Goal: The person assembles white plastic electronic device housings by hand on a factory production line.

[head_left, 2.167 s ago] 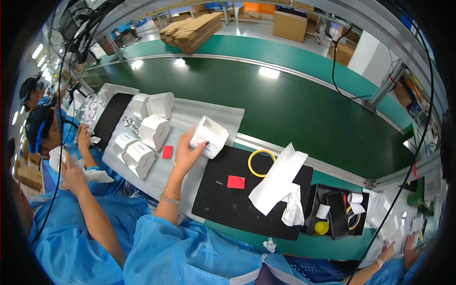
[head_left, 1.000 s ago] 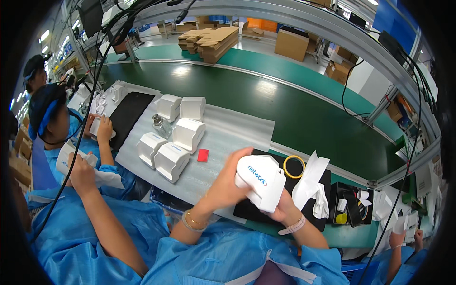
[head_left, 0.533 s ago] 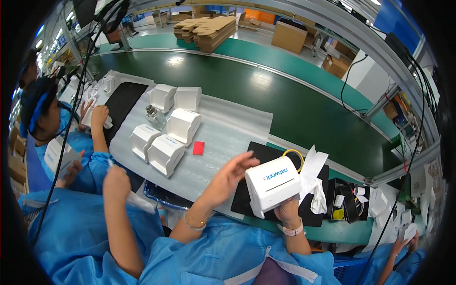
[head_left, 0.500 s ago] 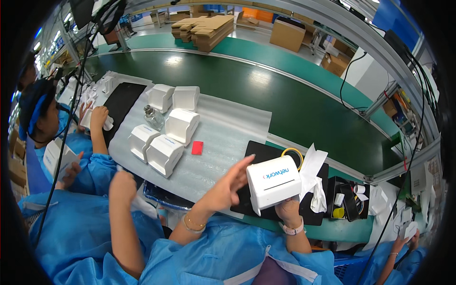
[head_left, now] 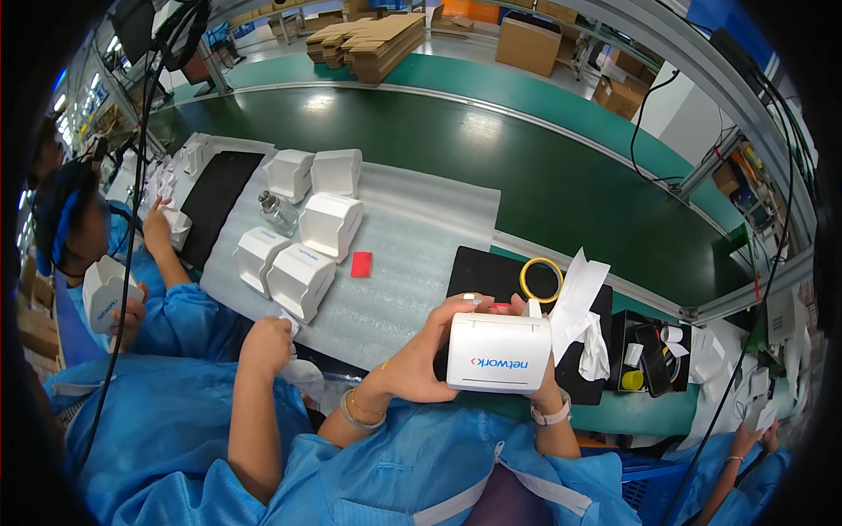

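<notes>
In front of my chest I hold a white box-shaped plastic device (head_left: pixel 500 331) with blue lettering on its upper face. Its kind does not show clearly. My left hand (head_left: pixel 423 361) is closed round the left side, fingers along the far edge. At the right side my right hand (head_left: pixel 548 386) grips it, mostly hidden behind the housing. A bit of red shows at the far edge. Below and beyond lies a black mat (head_left: pixel 482 270), with a yellow tape roll (head_left: pixel 541 280), a white paper sheet (head_left: pixel 574 302) and a crumpled white cloth (head_left: pixel 595 355) on it.
Several white devices (head_left: pixel 331 226) stand left on foam sheeting (head_left: pixel 421 210), beside a glass bottle (head_left: pixel 279 213) and red card (head_left: pixel 361 264). A co-worker's hand (head_left: pixel 267 349) holds white cloth close by. A black bin (head_left: pixel 649 355) sits right. Beyond runs a green conveyor (head_left: pixel 438 131).
The device has turned so its lettering appears upside down, and has moved slightly down and left. My left hand, apart from it before, now grips it. The tape roll shows more fully.
</notes>
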The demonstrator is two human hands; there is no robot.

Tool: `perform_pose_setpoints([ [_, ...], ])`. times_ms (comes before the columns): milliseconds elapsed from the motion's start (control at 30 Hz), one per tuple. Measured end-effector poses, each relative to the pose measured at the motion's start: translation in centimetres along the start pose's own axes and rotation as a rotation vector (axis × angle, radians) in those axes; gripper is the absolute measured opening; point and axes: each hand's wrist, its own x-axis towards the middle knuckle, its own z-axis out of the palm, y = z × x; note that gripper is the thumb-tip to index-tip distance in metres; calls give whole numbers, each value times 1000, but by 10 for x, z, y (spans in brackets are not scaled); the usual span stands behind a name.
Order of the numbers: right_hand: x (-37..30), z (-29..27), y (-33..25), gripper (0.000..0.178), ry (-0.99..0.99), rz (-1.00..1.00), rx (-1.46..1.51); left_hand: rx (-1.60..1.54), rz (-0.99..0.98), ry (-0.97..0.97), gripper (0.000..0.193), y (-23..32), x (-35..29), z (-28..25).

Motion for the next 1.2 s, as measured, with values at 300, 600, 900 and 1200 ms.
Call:
perform_pose_setpoints([
  [300,3,1,-1,85,2,-69,-265,-64,26,7,100,-4,5,1],
  [600,3,19,-77,82,43,-530,-1125,168,-91,187,91,-2,2,7],
  [900,14,-1,-95,58,310,-391,-1611,233,-137,275,87,3,-3,14],
  [1200,25,65,-89,50,110,-449,-1412,76,-284,213,97,4,18,29],
])
